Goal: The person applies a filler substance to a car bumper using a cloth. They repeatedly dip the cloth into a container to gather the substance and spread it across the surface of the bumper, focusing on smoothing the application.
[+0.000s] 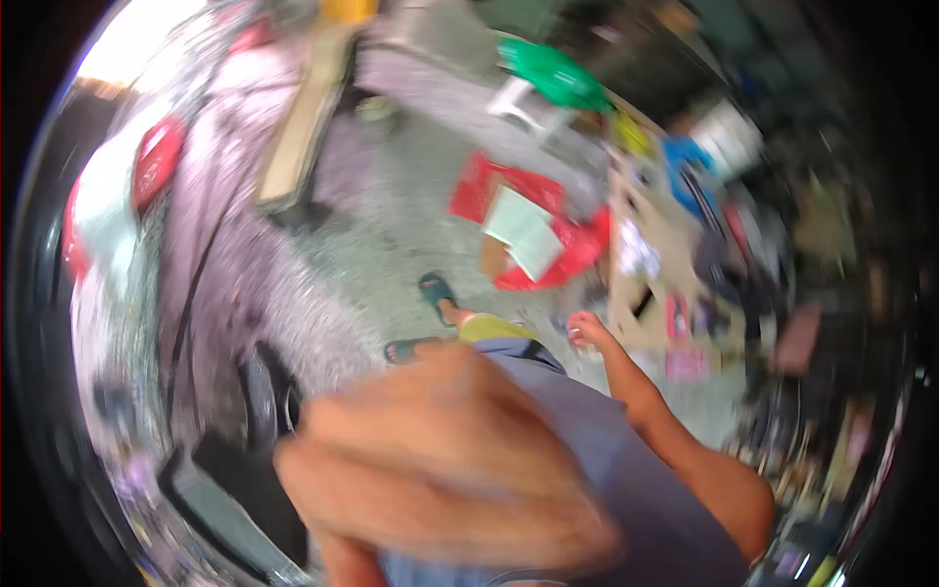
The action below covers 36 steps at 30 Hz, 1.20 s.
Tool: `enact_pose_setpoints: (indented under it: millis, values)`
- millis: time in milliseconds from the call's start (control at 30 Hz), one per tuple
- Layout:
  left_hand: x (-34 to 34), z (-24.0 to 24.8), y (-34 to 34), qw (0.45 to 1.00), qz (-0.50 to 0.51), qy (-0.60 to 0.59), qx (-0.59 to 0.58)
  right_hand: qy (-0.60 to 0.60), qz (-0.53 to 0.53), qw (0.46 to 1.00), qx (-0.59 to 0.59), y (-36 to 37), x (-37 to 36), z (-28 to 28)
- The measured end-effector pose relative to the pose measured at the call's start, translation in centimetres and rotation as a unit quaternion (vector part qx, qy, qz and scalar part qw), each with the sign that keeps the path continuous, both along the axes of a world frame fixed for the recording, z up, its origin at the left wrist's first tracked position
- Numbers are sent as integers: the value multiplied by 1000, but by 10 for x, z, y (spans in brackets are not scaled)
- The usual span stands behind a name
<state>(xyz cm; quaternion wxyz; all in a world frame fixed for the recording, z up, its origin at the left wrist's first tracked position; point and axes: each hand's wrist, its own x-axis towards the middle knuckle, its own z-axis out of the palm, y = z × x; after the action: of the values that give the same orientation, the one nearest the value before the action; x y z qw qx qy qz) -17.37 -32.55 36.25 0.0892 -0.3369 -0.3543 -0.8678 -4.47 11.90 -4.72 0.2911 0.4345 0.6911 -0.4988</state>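
Close to the camera, my left hand point(430, 455) fills the lower middle, in front of my grey-blue shirt point(626, 470). It is smeared by motion, its fingers look bent, and whatever might be in it is hidden. My right hand point(585, 330) hangs lower at the end of a bent arm, beside a tan board-topped table point(626, 284). Its fingers are curled in; something small and pinkish may show at them, but blur hides what it is. On the floor ahead lies a red plastic sheet point(533, 186) with pale green-white papers point(523, 230) on it.
A white stool point(528, 106) with a green plastic bag point(553, 73) stands ahead. Left of it runs a long tan beam-like piece point(308, 127). A red-and-silver vehicle part point(156, 161) is at far left, dark curved parts point(245, 479) at lower left. Clutter crowds the right.
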Motion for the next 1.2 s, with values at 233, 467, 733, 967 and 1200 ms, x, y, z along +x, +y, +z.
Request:
enact_pose_setpoints:
  millis: [233, 467, 733, 967, 1200]
  values:
    - [-31, -282, 0, 817, -56, -355, -450, -49, -192, 980, 0, 24, 184, -20]
    - [119, -474, -154, 568, 23, -580, -584, -37, -176, 982, -49, 28, 172, -56]
    - [186, -452, -71, 501, 3, -654, -567, 105, -84, 989, -52, 170, 120, -94]
    - [169, -399, 66, 528, -84, -624, -569, 114, -126, 979, -112, 254, 111, -151]
    - [180, -377, 127, 624, -34, -478, -617, 43, -162, 961, -222, 295, 202, -200]
